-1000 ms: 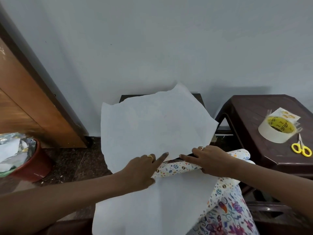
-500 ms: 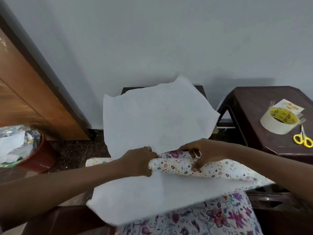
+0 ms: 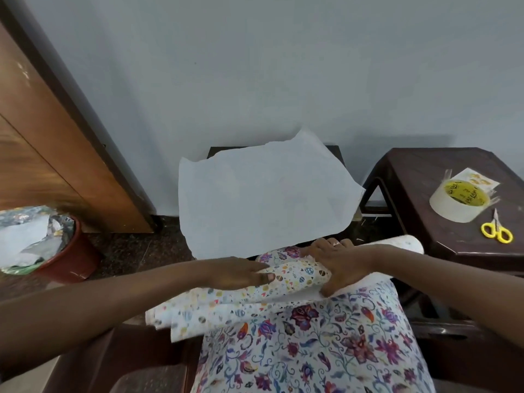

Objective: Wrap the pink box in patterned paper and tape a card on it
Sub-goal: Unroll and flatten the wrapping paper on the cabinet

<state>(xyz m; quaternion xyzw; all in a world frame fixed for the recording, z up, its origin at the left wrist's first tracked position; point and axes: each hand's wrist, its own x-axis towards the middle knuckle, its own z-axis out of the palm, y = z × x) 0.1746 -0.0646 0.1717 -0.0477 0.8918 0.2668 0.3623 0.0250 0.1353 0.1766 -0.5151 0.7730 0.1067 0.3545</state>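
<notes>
A roll of patterned paper [image 3: 295, 276] lies across my lap, printed side out, its loose layers fanning to the left. My left hand [image 3: 238, 272] pinches the roll near its middle, thumb against the print. My right hand [image 3: 338, 262] wraps over the roll further right, thumb down on its near side. A cut sheet of the paper [image 3: 261, 194], white side up, covers the dark stool [image 3: 338, 150] in front of me. On the brown table [image 3: 425, 222] at the right lies a small card [image 3: 479, 180]. No pink box is in view.
Next to the card on the brown table sit a tape roll [image 3: 459, 201] and yellow scissors [image 3: 497, 231]. A red bin [image 3: 68, 253] full of scrap paper stands on the floor at left, by a wooden door [image 3: 56, 154]. A grey wall closes the back.
The roll has come off the white sheet and down onto my lap. Both hands moved toward me with it, and the sheet now lies alone on the stool.
</notes>
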